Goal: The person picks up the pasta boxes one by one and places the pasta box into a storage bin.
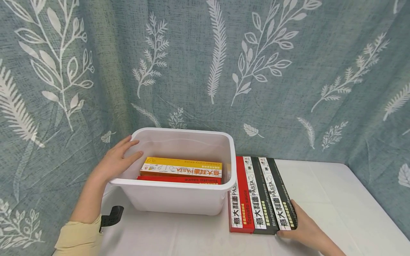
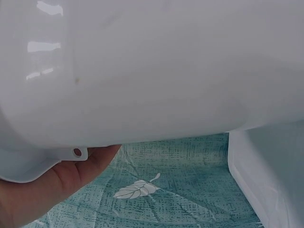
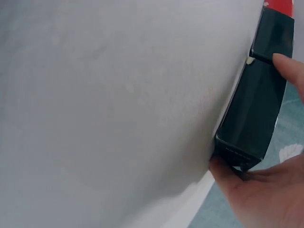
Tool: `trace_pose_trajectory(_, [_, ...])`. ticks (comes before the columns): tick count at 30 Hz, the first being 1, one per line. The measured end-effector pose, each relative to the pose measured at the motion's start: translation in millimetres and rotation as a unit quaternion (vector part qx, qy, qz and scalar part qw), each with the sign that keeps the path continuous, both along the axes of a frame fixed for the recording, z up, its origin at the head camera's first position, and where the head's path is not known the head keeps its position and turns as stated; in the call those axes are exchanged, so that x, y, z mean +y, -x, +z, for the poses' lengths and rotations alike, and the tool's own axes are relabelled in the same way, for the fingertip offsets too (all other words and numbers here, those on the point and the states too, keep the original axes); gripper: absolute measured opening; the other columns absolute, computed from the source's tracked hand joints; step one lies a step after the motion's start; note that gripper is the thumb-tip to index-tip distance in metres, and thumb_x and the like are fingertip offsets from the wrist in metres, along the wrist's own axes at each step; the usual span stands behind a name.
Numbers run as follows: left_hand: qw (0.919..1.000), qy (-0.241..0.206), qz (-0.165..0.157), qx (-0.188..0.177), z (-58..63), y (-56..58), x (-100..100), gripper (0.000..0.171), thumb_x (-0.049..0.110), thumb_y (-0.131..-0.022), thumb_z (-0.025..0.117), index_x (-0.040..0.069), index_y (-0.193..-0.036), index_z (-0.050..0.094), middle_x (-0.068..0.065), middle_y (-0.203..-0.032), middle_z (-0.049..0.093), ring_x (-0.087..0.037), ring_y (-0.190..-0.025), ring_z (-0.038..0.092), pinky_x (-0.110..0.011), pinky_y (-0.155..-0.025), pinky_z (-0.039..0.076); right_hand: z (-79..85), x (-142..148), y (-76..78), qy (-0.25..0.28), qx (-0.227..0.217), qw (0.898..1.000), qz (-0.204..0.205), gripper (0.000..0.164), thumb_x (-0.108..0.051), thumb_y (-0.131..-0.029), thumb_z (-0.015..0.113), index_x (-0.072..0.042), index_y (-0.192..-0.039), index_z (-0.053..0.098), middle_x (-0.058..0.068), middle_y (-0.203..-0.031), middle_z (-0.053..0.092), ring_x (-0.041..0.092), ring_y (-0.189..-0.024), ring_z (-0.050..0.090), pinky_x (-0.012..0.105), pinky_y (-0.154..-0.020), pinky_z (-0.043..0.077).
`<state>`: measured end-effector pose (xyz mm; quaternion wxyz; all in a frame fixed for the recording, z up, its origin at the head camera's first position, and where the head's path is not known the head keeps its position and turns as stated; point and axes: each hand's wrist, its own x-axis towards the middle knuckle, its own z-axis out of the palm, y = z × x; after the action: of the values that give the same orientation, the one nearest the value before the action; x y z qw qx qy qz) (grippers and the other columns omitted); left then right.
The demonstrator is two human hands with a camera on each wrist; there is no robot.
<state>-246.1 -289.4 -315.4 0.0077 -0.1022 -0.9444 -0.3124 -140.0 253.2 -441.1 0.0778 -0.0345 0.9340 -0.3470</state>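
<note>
My left hand (image 1: 116, 160) rests at the left rim of a white plastic bin (image 1: 173, 199), its fingers fairly straight over the edge. From below, the left wrist view shows this hand (image 2: 61, 183) beside a small holed tab of the rim. My right hand (image 1: 302, 225) grips the near end of the rightmost black pasta box (image 1: 278, 188), thumb and fingers on different sides of it. Beside that box lie another black pasta box (image 1: 261, 199) and a red pasta box (image 1: 245, 199) in a row. The right wrist view shows the held box's dark side (image 3: 251, 104).
Inside the bin lie a yellow pasta box (image 1: 184, 165) and a red pasta box (image 1: 179, 179). A white cloth covers the table (image 1: 320, 177). Behind hangs a blue-green curtain (image 1: 192, 71) with white leaf patterns. A black strap piece (image 1: 112, 216) sticks out by my left sleeve.
</note>
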Motion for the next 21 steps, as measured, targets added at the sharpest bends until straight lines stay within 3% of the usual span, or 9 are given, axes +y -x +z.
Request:
trace_pose_trajectory(7, [1.0000,-0.003,-0.001,-0.002,-0.2,-0.4,-0.5,0.068,0.042,-0.101,0.048,-0.005,-0.148,0.035,-0.027,-0.158,0.011,-0.056,-0.139,0.013,-0.075,-0.102,0.017,-2.7,-1.7,-1.8,-0.025,0.020,0.999,-0.009,0.122,-0.037,-0.064,0.087,0.017,-0.146,0.015,0.039,-0.144,0.033,0.054,-0.128,0.040,0.064,-0.098,0.038])
trace_pose_trajectory(16, [1.0000,-0.004,-0.003,0.002,-0.7,-0.9,0.0,0.067,0.041,-0.101,0.049,-0.005,-0.147,0.035,-0.028,-0.158,0.012,-0.056,-0.139,0.014,-0.074,-0.103,0.017,7.5,0.8,-3.1,-0.049,-0.030,0.996,-0.065,0.124,-0.041,-0.066,0.085,0.011,-0.150,0.010,0.041,-0.144,0.031,0.056,-0.126,0.040,0.065,-0.096,0.039])
trace_pose_trajectory(21, [1.0000,-0.001,0.000,0.006,-0.8,0.4,-0.3,0.067,0.041,-0.101,0.049,-0.006,-0.147,0.036,-0.028,-0.158,0.013,-0.056,-0.139,0.014,-0.074,-0.103,0.017,16.1,4.1,-4.1,-0.032,-0.035,0.995,-0.093,0.118,-0.040,-0.071,0.083,0.005,-0.152,0.011,0.040,-0.145,0.032,0.053,-0.126,0.042,0.061,-0.095,0.041])
